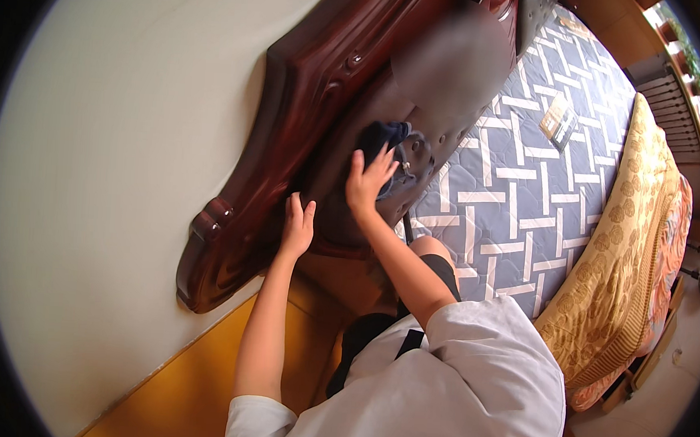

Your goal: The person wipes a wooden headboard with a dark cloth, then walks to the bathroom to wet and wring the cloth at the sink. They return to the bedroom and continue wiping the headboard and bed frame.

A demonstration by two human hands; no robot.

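Before me stands a bed headboard with a carved, glossy dark-red wood frame point(310, 90) and a dark button-tufted leather-like panel point(338, 218). Spread over a bunched dark blue cloth point(374, 137), my right hand point(371, 181) holds it against the panel. Some of the cloth, with a cord or strap-like part, shows to the right of my fingers. My left hand point(299, 226) is at the lower part of the headboard, where the panel meets the frame. Its fingers are apart and hold nothing; whether they touch the surface is hard to tell.
A mattress point(510, 204) with a grey-and-white pattern adjoins the headboard, and a printed packet or card point(559, 122) lies on it. A gold patterned bedcover point(614, 265) is heaped along its far side. To my left are a pale wall point(119, 162) and an orange-brown floor point(196, 377).
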